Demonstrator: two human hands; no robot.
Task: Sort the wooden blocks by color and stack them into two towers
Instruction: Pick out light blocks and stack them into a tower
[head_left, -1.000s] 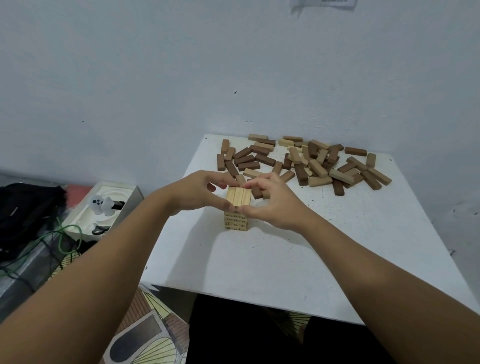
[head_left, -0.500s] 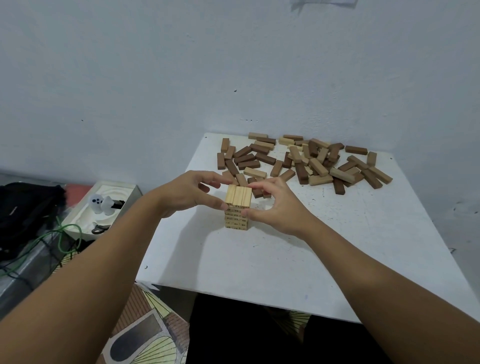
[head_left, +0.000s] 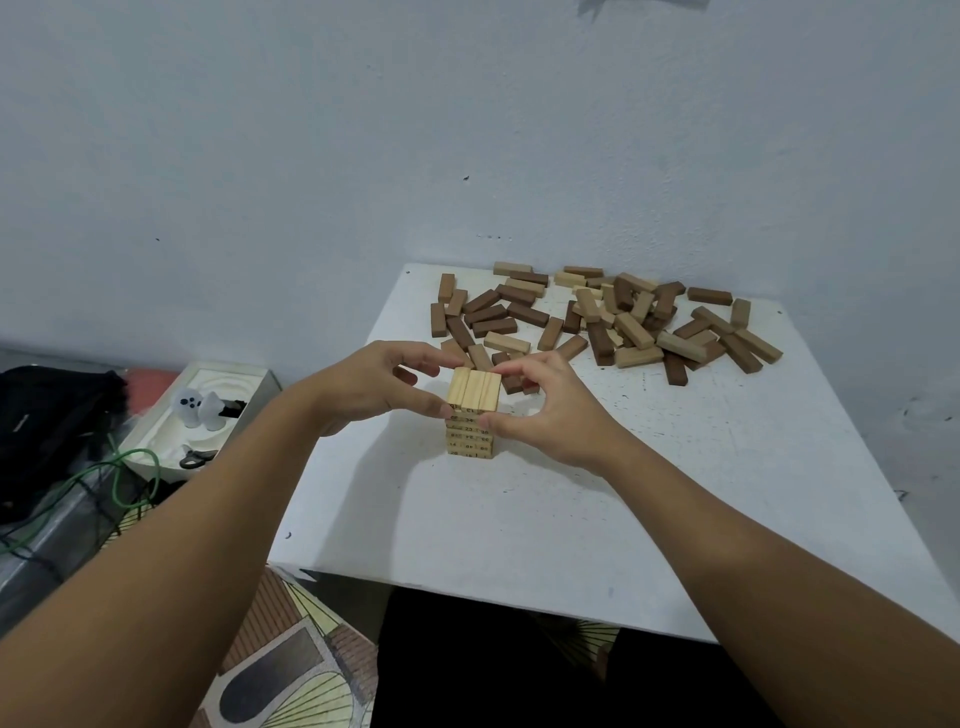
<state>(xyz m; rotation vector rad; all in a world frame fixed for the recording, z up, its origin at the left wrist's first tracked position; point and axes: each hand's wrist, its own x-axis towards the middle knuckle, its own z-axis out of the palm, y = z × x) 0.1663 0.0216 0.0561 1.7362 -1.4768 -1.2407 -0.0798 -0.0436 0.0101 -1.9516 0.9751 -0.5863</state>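
A short tower of light wooden blocks (head_left: 472, 415) stands on the white table (head_left: 519, 519), three blocks side by side on top and numbers printed on its near face. My left hand (head_left: 371, 387) pinches the top layer from the left, thumb at the near end and fingers at the far end. From the right, my right hand (head_left: 545, 410) pinches the tower the same way, its thumb a little lower on the near face. Behind the tower lies a loose pile of dark and light blocks (head_left: 613, 322).
The wall rises just behind the table. Left of the table, lower down, sit a white tray (head_left: 156, 441) with small ghost figures (head_left: 200, 410) and scissors, a black bag (head_left: 52, 415) and a green cable (head_left: 119, 467). A patterned floor mat shows below.
Both hands stay at the tower's top. The fingers have shifted slightly around the top layer; the tower and the pile look the same.
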